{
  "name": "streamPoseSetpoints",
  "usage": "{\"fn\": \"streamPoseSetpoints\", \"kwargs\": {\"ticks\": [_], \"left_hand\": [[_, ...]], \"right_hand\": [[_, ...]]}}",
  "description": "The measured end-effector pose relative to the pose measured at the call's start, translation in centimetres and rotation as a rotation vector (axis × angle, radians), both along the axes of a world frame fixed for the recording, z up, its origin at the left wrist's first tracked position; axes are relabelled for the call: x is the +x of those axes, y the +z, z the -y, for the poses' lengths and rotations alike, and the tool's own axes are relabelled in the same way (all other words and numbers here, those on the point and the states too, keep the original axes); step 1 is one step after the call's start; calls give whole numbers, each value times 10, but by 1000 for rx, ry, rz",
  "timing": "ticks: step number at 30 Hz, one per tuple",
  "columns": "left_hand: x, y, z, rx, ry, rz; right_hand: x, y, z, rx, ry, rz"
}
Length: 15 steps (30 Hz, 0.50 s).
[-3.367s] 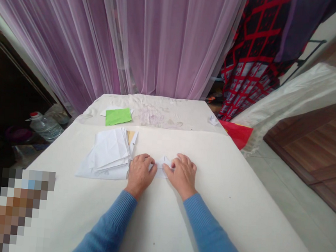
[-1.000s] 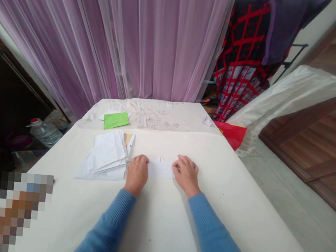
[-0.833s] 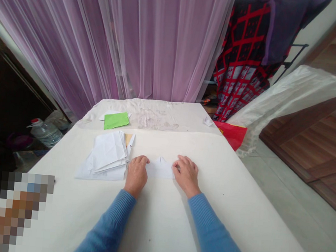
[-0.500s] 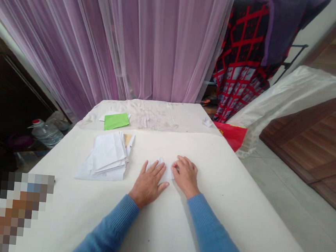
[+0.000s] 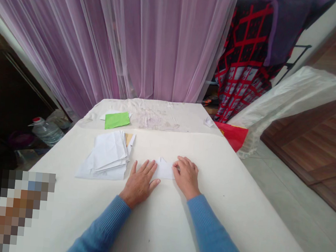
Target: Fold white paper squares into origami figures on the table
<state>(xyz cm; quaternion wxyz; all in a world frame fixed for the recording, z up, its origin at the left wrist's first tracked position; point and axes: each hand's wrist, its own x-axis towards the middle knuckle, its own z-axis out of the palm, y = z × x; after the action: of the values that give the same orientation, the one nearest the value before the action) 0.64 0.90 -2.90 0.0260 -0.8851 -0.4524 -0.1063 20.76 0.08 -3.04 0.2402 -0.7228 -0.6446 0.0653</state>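
Observation:
A small folded white paper (image 5: pixel 164 169) lies flat on the white table (image 5: pixel 160 219) between my hands. My left hand (image 5: pixel 140 182) rests flat with fingers stretched out, its fingertips over the paper's left end. Curled fingers of my right hand (image 5: pixel 185 174) press down on the paper's right end. Both arms wear blue sleeves.
A pile of white sheets (image 5: pixel 106 156) lies to the left of my hands. A green sheet (image 5: pixel 117 120) and a small crumpled white piece (image 5: pixel 208 122) lie at the far end. A red bag (image 5: pixel 234 135) hangs off the right edge. A water bottle (image 5: pixel 44 129) stands beyond the left edge.
My left hand went from a curled grip at the paper's left end to flat with fingers spread, sliding across the paper and then back leftward. My right hand stayed put.

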Motion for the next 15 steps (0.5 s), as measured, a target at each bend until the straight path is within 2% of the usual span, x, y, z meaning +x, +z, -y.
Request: {"fn": "streamPoseSetpoints", "kwargs": {"ticks": [2, 4, 8, 10, 15], "left_hand": [[-2, -1, 0, -18, 10, -4], [-2, -1, 0, -32, 16, -7], [-1, -1, -1, -42, 23, -7], [-1, -1, -1, -42, 25, -4], [-1, -3, 0, -16, 45, 11]], "right_hand": [[-2, 3, 2, 27, 69, 34], [-6, 7, 4, 40, 195, 88], [-17, 10, 9, -35, 438, 161], [-21, 9, 11, -77, 459, 175], [-22, 4, 15, -145, 374, 199]]}}
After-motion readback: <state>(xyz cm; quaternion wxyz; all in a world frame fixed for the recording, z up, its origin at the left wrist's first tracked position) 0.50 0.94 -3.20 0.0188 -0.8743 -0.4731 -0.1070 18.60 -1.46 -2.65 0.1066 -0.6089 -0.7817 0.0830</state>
